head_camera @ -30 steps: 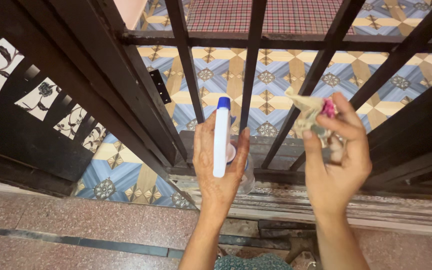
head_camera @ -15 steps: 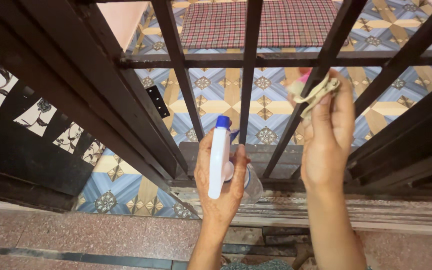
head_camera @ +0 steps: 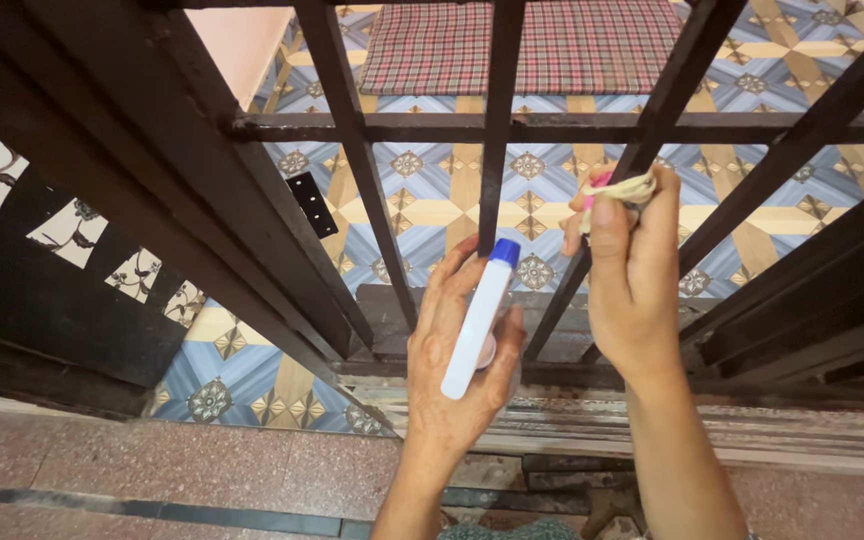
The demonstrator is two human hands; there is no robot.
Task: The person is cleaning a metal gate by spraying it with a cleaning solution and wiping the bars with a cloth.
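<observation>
At the bottom of the frame is a reddish stone step [head_camera: 152,470], and just above it a worn metal track [head_camera: 652,425] runs across.

A little higher, in the lower middle, the left hand [head_camera: 457,375] has its fingers wrapped loosely around a white tube with a blue cap [head_camera: 479,318]. The tube stands almost upright, with the cap at the top. The palm is partly open, so the hold looks light. If the hand tilts or relaxes, I think the tube may slide down and fall on the step or the track.

To the right of the middle, the right hand [head_camera: 632,280] is closed on a small crumpled cloth [head_camera: 620,188] with a bit of pink in it. The cloth is pressed against a dark slanted bar [head_camera: 652,140] of the metal gate. The bar is narrow, so the fingers could slip off it and hit the metal. The cloth is only pinched at the fingertips, so it may drop through the bars.

Farther, behind the gate, there is a patterned blue and yellow tile floor [head_camera: 432,200], where a dropped thing would be hard to reach. At the upper middle lies a red checked mat [head_camera: 592,45]
</observation>
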